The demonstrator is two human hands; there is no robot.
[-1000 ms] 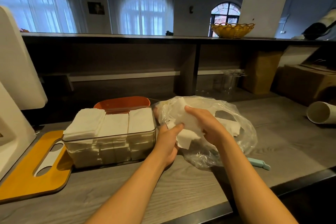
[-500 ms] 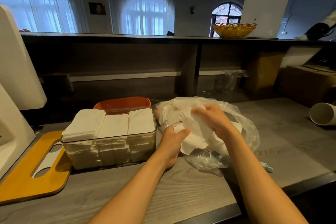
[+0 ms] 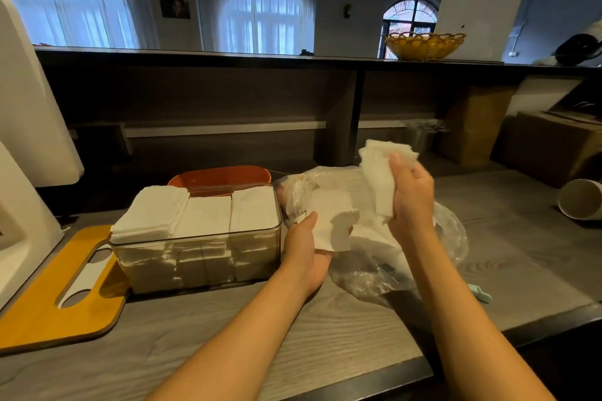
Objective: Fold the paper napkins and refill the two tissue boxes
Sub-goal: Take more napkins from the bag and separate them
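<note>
The right hand (image 3: 412, 202) is raised above the plastic bag (image 3: 374, 257), its fingers (image 3: 399, 169) curled round a bunch of napkins (image 3: 378, 172) that stands roughly upright, long axis pointing up and slightly left. The left hand (image 3: 306, 247) holds a flat napkin (image 3: 332, 221) at the bag's mouth, thumb on top. Left of the bag on the bench (image 3: 228, 335) sits the clear box (image 3: 198, 257), long axis left to right, packed with three rows of folded napkins. An orange box (image 3: 221, 174) stands just behind it.

Dim interior, bright curtained windows (image 3: 260, 23) behind, wide-angle edge bending
</note>
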